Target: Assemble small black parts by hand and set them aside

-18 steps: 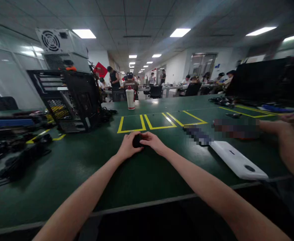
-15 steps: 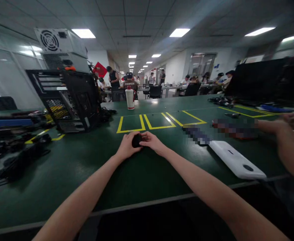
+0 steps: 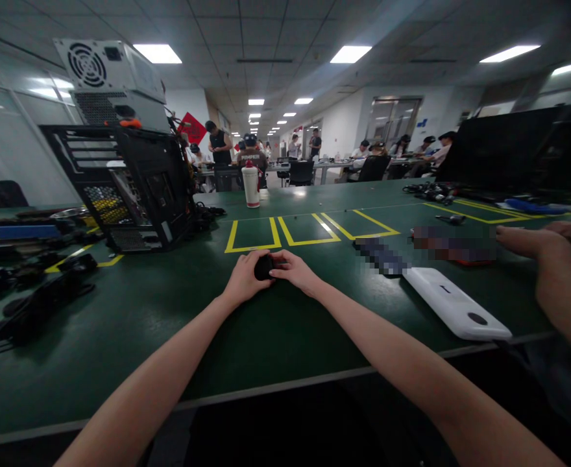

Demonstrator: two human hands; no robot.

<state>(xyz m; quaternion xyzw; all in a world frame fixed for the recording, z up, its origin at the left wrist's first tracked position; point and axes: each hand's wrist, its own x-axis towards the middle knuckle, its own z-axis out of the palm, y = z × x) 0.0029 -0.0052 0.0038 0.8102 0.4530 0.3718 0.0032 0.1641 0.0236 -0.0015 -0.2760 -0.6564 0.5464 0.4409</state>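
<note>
A small, dark, rounded object (image 3: pixel 263 267) is held between both hands, just in front of the yellow tape outlines on the green table (image 3: pixel 285 337). My left hand (image 3: pixel 244 279) wraps round its left side, thumb and fingers closed on it. From the right, my right hand (image 3: pixel 295 271) pinches the same object with its fingertips. What the object is cannot be made out.
At the left stands an open black computer case (image 3: pixel 161 185) with a power supply (image 3: pixel 105 68) on top, near black cables (image 3: pixel 47 298). A white cup (image 3: pixel 251 186) is behind my hands. Right: a white device (image 3: pixel 453 301), blurred phone-like items and another person's hands (image 3: pixel 533 241).
The view has shifted slightly, so the scene sits a little higher in the picture. Both hands keep their hold on the dark object.
</note>
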